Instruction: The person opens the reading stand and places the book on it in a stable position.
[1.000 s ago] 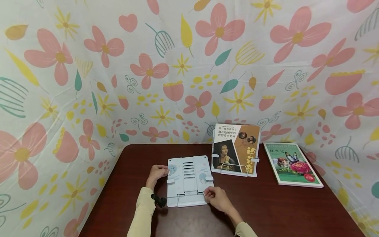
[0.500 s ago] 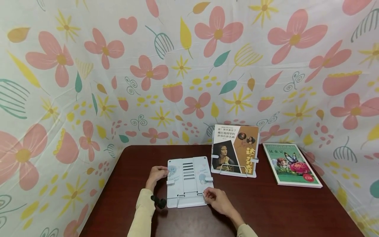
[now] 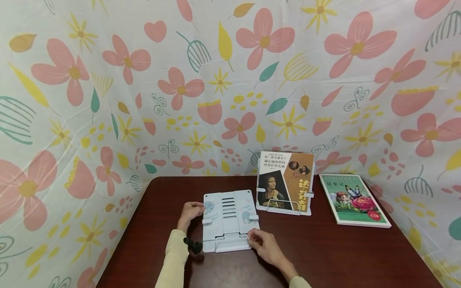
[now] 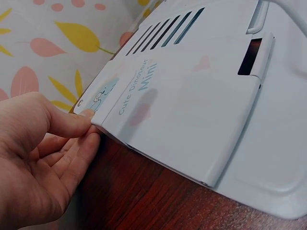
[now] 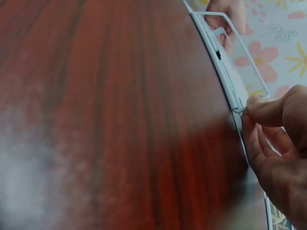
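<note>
Nearly nothing moved: left hand point(image 4: 43, 155) pinches white rectangular bookstand point(image 3: 230, 225), fingertips point(image 4: 92, 138) below thumb point(image 4: 69, 123) partly hidden; right hand point(image 3: 265, 245) pinches its white wire bar point(image 5: 248, 56).

A pale cream left sleeve point(image 3: 172, 260) is seen at seven o'clock, a matching right sleeve point(image 3: 299, 282) at five; a rounded black device point(image 3: 195, 246) is worn by the left cuff.

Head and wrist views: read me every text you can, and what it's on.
"Cute Dinosaur": held white stand.
"Mini": same stand.
"藏在地图里的世界传世名画": portrait book.
"达·芬奇": same cover.
"昆虫记": green book.
Too blurred or small: other cover print, red badge, stand's right-hand lettering.
</note>
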A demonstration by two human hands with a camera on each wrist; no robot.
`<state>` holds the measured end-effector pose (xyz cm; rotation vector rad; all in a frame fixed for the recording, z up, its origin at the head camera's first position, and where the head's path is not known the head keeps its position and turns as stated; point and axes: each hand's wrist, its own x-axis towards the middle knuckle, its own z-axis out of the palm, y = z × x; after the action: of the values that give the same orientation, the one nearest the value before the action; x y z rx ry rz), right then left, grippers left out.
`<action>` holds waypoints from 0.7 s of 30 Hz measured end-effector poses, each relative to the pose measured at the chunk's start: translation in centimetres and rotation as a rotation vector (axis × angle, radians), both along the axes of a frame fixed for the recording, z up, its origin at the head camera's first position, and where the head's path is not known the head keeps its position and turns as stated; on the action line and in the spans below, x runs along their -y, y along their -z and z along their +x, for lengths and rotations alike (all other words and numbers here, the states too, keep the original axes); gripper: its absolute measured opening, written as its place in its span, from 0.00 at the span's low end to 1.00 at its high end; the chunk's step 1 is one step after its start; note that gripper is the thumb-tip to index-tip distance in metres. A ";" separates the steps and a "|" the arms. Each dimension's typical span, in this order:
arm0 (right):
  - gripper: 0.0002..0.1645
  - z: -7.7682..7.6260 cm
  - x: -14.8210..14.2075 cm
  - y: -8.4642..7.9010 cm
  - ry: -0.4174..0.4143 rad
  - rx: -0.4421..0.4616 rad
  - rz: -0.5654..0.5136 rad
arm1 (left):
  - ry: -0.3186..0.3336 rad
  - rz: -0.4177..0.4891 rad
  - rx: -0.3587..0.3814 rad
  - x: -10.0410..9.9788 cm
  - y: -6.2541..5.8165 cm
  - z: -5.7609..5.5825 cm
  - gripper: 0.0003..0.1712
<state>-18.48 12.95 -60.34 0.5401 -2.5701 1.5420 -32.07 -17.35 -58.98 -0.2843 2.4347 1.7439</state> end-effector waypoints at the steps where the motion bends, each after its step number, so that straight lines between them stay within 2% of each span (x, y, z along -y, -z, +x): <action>1: 0.12 0.0 0.1 0.1 0.002 -0.013 -0.001 | 0.001 -0.003 -0.002 0.0 0.0 0.0 0.13; 7: 0.13 0.2 0.4 0.5 0.021 -0.062 -0.017 | 0.000 0.003 0.004 0.1 0.0 0.0 0.13; 21: 0.13 0.2 0.6 0.7 0.035 -0.021 -0.017 | -0.010 0.003 0.001 0.4 0.1 -0.1 0.13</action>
<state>-18.32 12.32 -61.04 0.5035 -2.5346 1.5370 -32.22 -17.74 -59.10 -0.2979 2.4342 1.7512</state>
